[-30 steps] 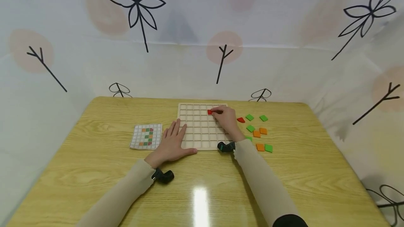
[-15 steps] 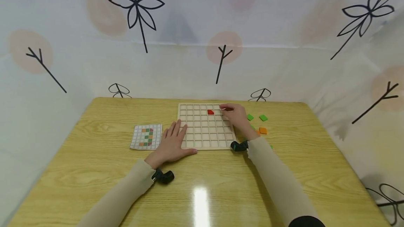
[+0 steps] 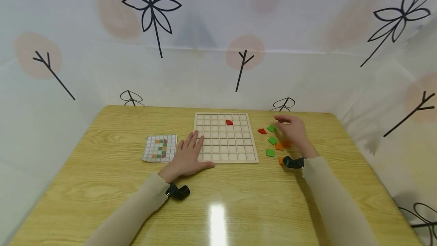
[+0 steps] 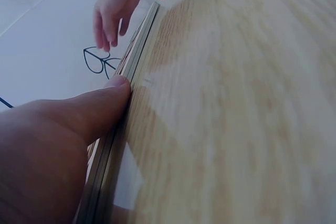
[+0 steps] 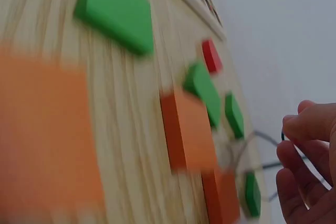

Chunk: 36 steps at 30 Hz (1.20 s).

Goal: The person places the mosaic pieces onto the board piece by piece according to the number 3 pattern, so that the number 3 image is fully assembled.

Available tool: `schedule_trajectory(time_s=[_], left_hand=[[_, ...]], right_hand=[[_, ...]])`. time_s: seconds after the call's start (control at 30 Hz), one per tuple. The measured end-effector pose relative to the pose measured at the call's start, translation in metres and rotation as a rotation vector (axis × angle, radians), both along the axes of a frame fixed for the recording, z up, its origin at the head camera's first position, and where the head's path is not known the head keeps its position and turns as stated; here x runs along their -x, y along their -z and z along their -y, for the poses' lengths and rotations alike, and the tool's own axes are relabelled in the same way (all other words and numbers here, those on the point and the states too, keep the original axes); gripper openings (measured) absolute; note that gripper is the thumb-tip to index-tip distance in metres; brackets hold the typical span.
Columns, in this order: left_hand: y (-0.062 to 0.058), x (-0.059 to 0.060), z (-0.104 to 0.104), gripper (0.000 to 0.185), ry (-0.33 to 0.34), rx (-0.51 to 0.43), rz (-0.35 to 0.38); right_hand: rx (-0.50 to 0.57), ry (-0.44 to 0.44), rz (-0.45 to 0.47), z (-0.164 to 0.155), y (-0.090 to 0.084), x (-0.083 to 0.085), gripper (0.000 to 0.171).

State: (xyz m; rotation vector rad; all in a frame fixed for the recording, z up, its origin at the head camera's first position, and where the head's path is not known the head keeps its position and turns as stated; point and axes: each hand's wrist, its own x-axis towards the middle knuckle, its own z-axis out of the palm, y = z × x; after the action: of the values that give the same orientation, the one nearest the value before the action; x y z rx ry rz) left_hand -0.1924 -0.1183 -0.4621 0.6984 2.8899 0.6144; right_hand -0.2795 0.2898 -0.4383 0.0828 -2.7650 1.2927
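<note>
My left hand (image 3: 187,158) lies flat with spread fingers over the left edge of a wooden grid board (image 3: 225,149). In the left wrist view its thumb (image 4: 100,109) rests against the board's edge (image 4: 137,53). One red quarter-round tile (image 3: 229,122) sits in a cell of the upper rows. Off the board to the right, my right hand (image 3: 293,131) is raised over loose tiles, fingers loosely bent and no tile visible between them. Green tiles (image 3: 270,153), orange tiles (image 3: 279,146) and a red tile (image 3: 261,131) lie around and below it; the hand and wrist hide part of the group.
A paper pattern card (image 3: 146,150) printted with coloured squares lies left of the board, close to the left hand. The wooden table (image 3: 102,185) ends at a patterned cloth wall (image 3: 191,75) behind the board. Each wrist wears a small black camera (image 3: 178,191).
My right hand let go of the red tile in the board's upper cell, withdrew rightward, and now hovers over the loose tiles. The left hand stays on the board.
</note>
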Motion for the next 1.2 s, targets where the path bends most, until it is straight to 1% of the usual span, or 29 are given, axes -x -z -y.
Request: schedule_trajectory(time_s=[0.1, 0.17, 0.23, 0.33, 0.4, 0.47, 0.63, 0.9, 1.2], left_hand=[[0.000, 0.000, 0.000, 0.106, 0.002, -0.001, 0.005], [0.001, 0.001, 0.000, 0.105, 0.003, 0.002, 0.006], [0.001, 0.001, 0.000, 0.105, 0.004, 0.000, 0.006], [0.002, 0.001, 0.000, 0.105, 0.006, -0.001, 0.007], [0.002, 0.001, -0.001, 0.105, 0.008, 0.000, 0.007], [0.002, 0.002, -0.002, 0.105, 0.008, 0.002, 0.009], [-0.001, 0.001, -0.002, 0.106, 0.000, 0.004, 0.013], [0.000, 0.000, 0.000, 0.098, 0.008, 0.011, 0.001], [0.001, 0.000, 0.000, 0.097, 0.009, 0.016, -0.004]], right_hand=[[-0.013, 0.028, 0.013, -0.022, 0.001, -0.006, 0.037], [0.002, 0.035, 0.035, -0.034, 0.003, -0.011, 0.039], [0.044, 0.038, 0.074, -0.044, 0.005, -0.015, 0.043], [0.111, 0.017, 0.113, -0.054, 0.009, -0.018, 0.047], [0.120, -0.004, 0.124, -0.059, 0.011, -0.019, 0.049], [0.095, -0.022, 0.128, -0.060, 0.011, -0.019, 0.050], [0.046, -0.033, 0.154, -0.056, 0.009, -0.019, 0.051], [0.042, -0.025, 0.165, -0.049, 0.012, -0.014, 0.050], [0.052, -0.028, 0.150, -0.048, 0.016, -0.014, 0.047]])
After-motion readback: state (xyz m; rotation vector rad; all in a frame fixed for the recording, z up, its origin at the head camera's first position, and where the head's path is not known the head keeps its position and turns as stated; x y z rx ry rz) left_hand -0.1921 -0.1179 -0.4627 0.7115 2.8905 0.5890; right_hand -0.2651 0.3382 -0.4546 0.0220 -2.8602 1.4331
